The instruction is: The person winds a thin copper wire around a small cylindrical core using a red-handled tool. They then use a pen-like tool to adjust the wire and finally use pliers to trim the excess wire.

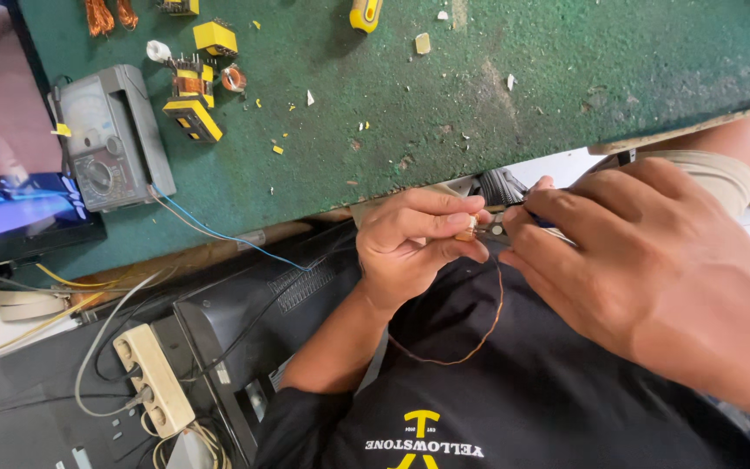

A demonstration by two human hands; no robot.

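Note:
My left hand (pixel 410 239) pinches a small tan part (pixel 467 232) between thumb and fingers, just below the edge of the green workbench (pixel 496 78). A thin copper wire (pixel 479 334) hangs from the part in a loop over my black shirt. My right hand (pixel 644 260) meets it from the right and grips a small metal tool with a dark handle (pixel 501 227), its tip touching the part.
On the bench lie a grey analogue multimeter (pixel 106 139), yellow transformer cores (pixel 194 108), copper coils (pixel 110 13), a yellow screwdriver handle (pixel 365 12) and scattered chips. A screen (pixel 10 200) stands at left. Below are a black casing (pixel 245 321), a cream power strip (pixel 154 378) and cables.

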